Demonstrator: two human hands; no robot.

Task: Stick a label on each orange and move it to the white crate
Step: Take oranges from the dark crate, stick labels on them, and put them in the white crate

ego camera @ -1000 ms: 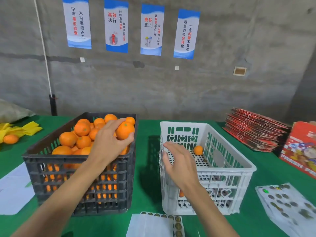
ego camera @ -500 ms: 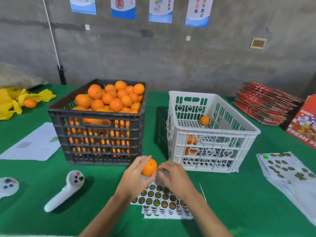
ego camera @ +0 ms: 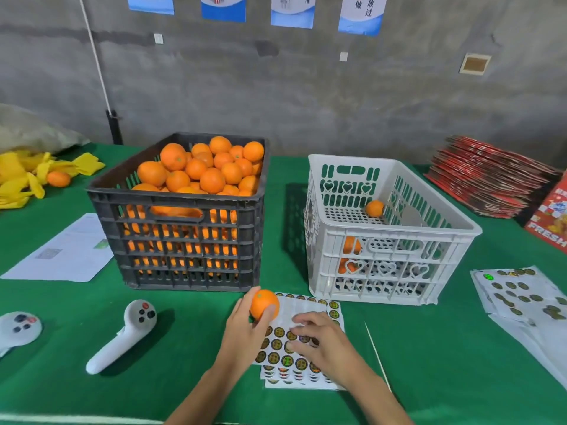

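The orange (ego camera: 264,303) now being handled is held in the left hand (ego camera: 245,329), fingers curled round its underside, just above the near edge of the label sheet (ego camera: 302,342) on the green counter (ego camera: 445,348). It sits in front of the gap between the two crates. The right hand (ego camera: 319,342) lies over the sheet with fingers bent down onto the round stickers — it looks to be picking one loose, though whether a label is already pinched I cannot tell, since the fingertips cover that spot.

So the step in hand appears to be peeling a label. Next comes pressing it onto the orange's skin, then carrying the fruit up and right over the rim of the white crate (ego camera: 395,231), where at least three oranges already lie.

The black crate (ego camera: 181,240) is still heaped full — most of the job remains. More sticker sheets (ego camera: 518,296) lie at the far right, partly cut off by the frame edge. The stickers' print is too small to read.
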